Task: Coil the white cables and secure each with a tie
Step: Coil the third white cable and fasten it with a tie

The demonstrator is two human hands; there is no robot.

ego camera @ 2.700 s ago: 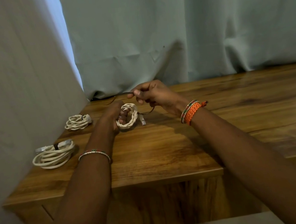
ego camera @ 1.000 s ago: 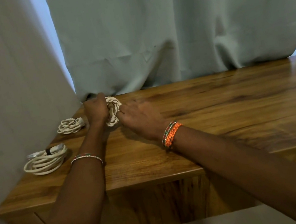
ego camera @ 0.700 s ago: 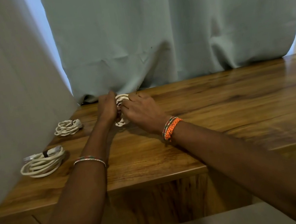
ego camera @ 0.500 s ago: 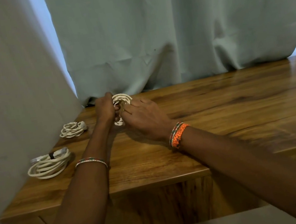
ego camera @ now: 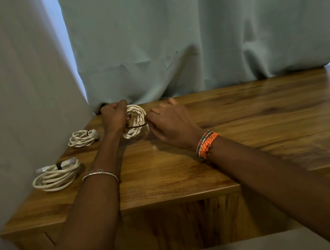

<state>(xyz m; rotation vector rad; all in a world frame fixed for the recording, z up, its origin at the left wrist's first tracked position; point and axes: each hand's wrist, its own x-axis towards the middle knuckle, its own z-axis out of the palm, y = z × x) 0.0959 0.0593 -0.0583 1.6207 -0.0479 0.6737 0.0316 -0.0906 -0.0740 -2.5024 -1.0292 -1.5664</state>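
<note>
1. Right now the left hand [ego camera: 113, 117] is curled round the left side of a white braided cable coil [ego camera: 134, 120], held upright on edge at the back of the wooden table [ego camera: 246, 134], just in front of the curtain [ego camera: 168, 38].
2. Opposite it, the right hand [ego camera: 170, 124] pinches one end of a thin dark tie [ego camera: 137, 126], which runs taut across the coil toward the left hand; its other fingers are loosely bent.
3. Judging from this, the tie is being drawn tight and is not yet fastened.
4. Risk: if the pinch slips off so thin a tie, the tension would likely go and the loops could spring apart.
5. Risk: pulling too hard sideways could drag the coil out of the left hand's grip, or bunch the loops unevenly.
6. Count of coils: three. One is in hand, a small braided coil [ego camera: 82, 138] lies to the left, and a larger smooth coil [ego camera: 57, 175] lies nearer the table's front edge.
7. Count of ties: three show, a dark band on each resting coil plus the one being pulled.
8. Each wrist wears a bracelet: a thin beaded one on the left, an orange woven one on the right.
</note>
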